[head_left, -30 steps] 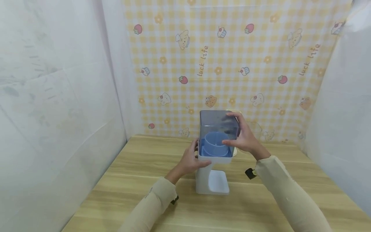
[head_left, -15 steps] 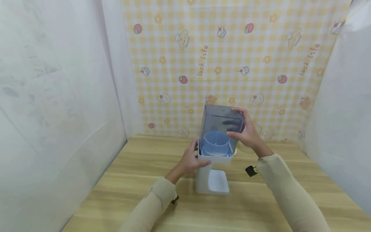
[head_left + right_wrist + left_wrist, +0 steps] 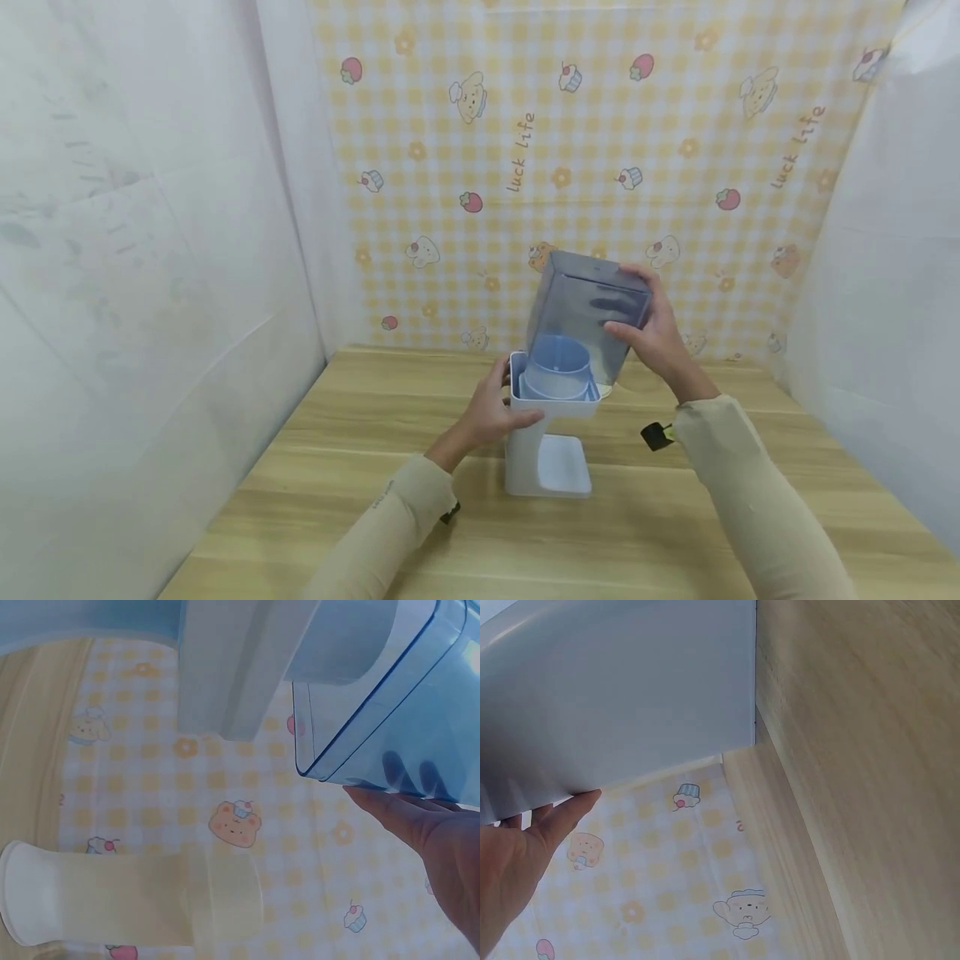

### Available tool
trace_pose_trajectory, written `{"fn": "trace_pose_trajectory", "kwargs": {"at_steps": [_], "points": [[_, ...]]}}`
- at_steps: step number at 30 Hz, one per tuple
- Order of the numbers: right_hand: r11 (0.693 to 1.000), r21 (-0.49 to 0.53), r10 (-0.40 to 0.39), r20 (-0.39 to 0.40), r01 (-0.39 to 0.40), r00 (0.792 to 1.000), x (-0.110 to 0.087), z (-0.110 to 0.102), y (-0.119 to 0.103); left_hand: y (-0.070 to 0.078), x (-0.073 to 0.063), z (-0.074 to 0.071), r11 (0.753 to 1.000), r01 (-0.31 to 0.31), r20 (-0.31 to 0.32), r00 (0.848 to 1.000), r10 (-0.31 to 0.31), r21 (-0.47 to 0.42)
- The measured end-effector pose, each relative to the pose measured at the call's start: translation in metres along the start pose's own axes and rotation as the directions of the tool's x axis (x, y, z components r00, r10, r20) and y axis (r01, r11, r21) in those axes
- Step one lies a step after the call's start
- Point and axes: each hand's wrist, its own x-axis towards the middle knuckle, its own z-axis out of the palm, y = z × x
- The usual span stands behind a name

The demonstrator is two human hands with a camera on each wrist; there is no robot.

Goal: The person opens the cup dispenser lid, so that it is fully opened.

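A white dispenser base [image 3: 547,454] stands mid-table with a light blue round insert [image 3: 558,371] in its top. My left hand [image 3: 491,412] grips the base's upper left edge; its fingers [image 3: 555,821] touch the white wall [image 3: 615,690] in the left wrist view. My right hand [image 3: 652,333] holds a translucent blue rectangular tank [image 3: 588,312], tilted to the right and lifted off the base on its right side. From the right wrist, the tank [image 3: 405,697] shows above my palm [image 3: 435,832].
A translucent white cup [image 3: 127,896] stands behind the dispenser by the yellow checked backdrop [image 3: 600,150]. White sheets wall in the left and right sides. A small black clip [image 3: 655,435] sits at my right wrist. The wooden table [image 3: 300,467] stretches around the base.
My right hand has lifted the blue tank up and tilted it to the right, off the white base. My left hand has stayed on the base.
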Motion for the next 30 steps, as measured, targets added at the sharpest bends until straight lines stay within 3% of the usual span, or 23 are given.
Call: {"fn": "trace_pose_trajectory", "kwargs": {"at_steps": [13, 20, 30], "points": [[0.998, 0.028, -0.057, -0.114, 0.061, 0.992, -0.003, -0.027, -0.007, 0.004, 0.001, 0.0, 1.0, 0.005, -0.008, 1.0, -0.005, -0.011], [0.989, 0.139, -0.035, -0.157, 0.057, 0.987, -0.009, -0.041, -0.003, 0.004, 0.001, 0.001, 1.0, 0.028, -0.006, 1.0, -0.028, -0.01], [0.989, 0.129, -0.041, -0.209, 0.069, 0.977, -0.018, -0.053, 0.002, 0.001, 0.0, 0.0, 0.999, 0.036, -0.005, 0.999, -0.036, -0.004]]}}
